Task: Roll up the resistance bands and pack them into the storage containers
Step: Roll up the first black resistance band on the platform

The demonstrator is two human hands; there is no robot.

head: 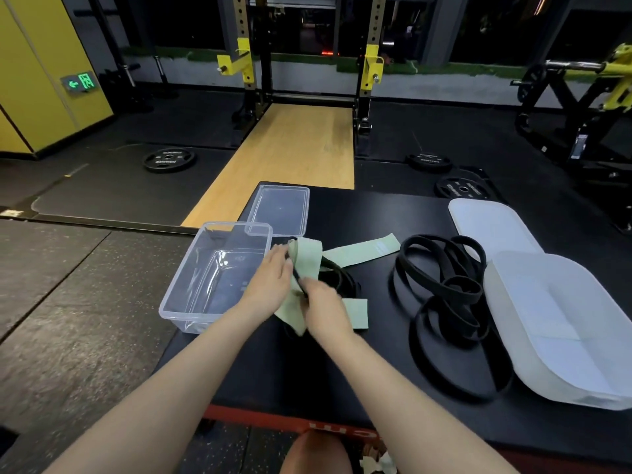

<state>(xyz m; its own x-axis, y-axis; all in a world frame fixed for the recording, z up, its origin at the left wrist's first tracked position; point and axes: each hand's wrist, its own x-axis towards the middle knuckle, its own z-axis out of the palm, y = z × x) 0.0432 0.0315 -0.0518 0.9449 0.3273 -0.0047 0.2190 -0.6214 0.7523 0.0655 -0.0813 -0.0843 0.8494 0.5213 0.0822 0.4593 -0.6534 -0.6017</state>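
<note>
1. The left hand (272, 278) lies over the light green flat fabric resistance band (359, 252), its fingers fairly straight and resting against the folded part of the band near the clear tub; a thin black band runs between the two hands
2. The right hand (323, 304) has its fingers curled round that thin black rubber resistance band (337, 277), gripping it just above the green fabric
3. The green band sprawls unrolled on the black padded platform (376, 354): one strip reaches away to the right, another end lies flat beside the right wrist, and a bunched part sits under both hands
4. The clear rectangular plastic storage tub (191, 295) stands at the platform's left edge, just beside the left hand, with nothing seen inside it
5. Its clear rectangular lid (284, 208) lies flat beyond the tub, with one corner overlapping the tub's far rim
6. A loose tangle of black looped rubber resistance bands (448, 289) lies to the right, apart from the hands
7. A white oblong plastic container (564, 336) sits at the right side, touching the tangle's edge, and a white oblong lid (485, 224) lies beyond it
8. Black weight plates (169, 159) lie on the dark gym floor, and a yellow and black squat rack (246, 63) stands over a wooden lifting strip (290, 159)
</note>
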